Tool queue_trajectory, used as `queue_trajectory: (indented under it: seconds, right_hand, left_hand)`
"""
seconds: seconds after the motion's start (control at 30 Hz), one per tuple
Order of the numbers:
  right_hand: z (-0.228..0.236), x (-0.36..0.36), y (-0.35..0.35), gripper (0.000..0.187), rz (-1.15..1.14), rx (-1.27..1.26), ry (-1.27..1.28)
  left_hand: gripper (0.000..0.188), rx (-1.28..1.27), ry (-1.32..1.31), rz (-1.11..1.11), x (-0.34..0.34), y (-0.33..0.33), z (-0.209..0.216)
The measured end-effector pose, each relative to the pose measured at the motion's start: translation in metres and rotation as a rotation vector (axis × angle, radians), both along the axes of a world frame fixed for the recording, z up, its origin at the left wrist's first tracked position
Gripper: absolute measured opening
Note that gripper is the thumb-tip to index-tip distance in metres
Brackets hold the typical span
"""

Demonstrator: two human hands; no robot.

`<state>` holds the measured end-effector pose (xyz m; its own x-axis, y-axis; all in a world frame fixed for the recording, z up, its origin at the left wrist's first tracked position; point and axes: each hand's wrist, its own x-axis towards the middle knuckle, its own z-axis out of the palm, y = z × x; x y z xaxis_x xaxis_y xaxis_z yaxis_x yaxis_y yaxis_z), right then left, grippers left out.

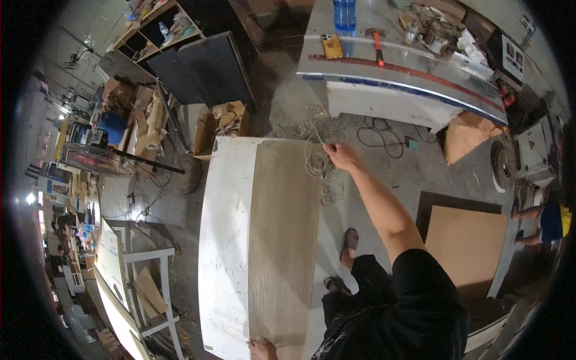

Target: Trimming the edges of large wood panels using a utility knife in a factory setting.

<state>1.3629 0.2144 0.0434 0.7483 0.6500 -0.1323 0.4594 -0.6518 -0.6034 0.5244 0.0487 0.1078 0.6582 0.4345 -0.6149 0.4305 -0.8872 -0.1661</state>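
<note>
A long wood-grain panel (285,228) lies on a white, scuffed board (225,234) in front of me. My right hand (342,156) reaches out to the panel's far right corner, its fingers closed round a slim pale thing (318,135) that points away from me. Whether that is a blade or a strip is too small to tell. At the near end, my left hand (264,349) rests on the wood-grain panel with fingers laid out along its left edge. Curled thin strips (317,161) lie beyond the panel's corner, on the floor.
A metal-topped workbench (396,63) at the far right carries a phone (331,46), a hammer (378,48) and a large blue bottle (344,15). A cardboard box (221,126) and a standing fan (99,159) are at the left. A brown board (465,249) lies right; another person (549,222) stands beyond.
</note>
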Motion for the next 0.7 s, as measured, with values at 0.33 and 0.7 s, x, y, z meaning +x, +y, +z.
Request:
queue_trajectory:
  seconds: [0.33, 0.7]
  right_hand:
    - [-0.073, -0.023, -0.180, 0.052, -0.916, 1.144, 1.467]
    - [-0.117, -0.077, -0.472, 0.059, -0.758, -0.184, 0.895]
  left_hand:
    - [0.067, 0.205, -0.597, 1.020, 0.325, 0.163, -0.087]
    - [0.076, 0.218, -0.545, 0.853, 0.570, 0.273, -0.048]
